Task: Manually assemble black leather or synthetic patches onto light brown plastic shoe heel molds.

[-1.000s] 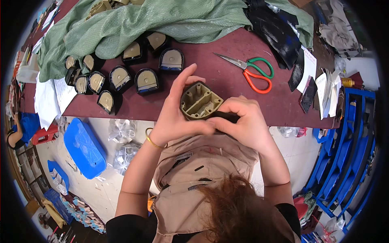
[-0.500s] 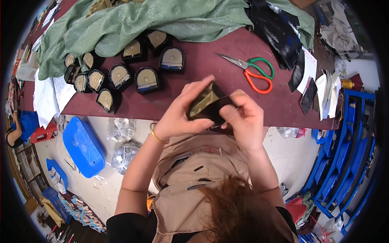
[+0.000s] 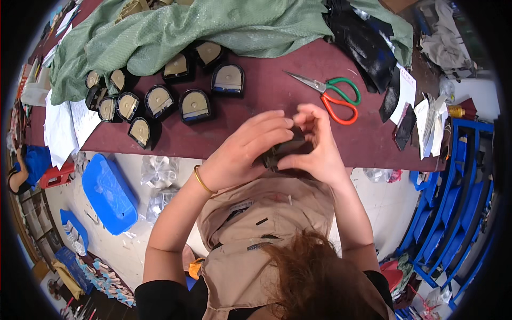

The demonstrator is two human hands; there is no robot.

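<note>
Scissors [image 3: 333, 97], green cloth [image 3: 213, 24], dark D-shaped pieces [image 3: 194, 105]

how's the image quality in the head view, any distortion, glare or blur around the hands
Head view: strong fisheye bend, the maroon table edge curves and the corners go black. Light is even and soft, no harsh shadows; slight sheen on the scissors. The left hand and right hand look sharp, though they hide most of the dark piece between them.

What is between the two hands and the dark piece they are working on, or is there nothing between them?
Nothing visible. The left hand and right hand both grip the dark piece directly, above the near edge of the maroon table.
</note>
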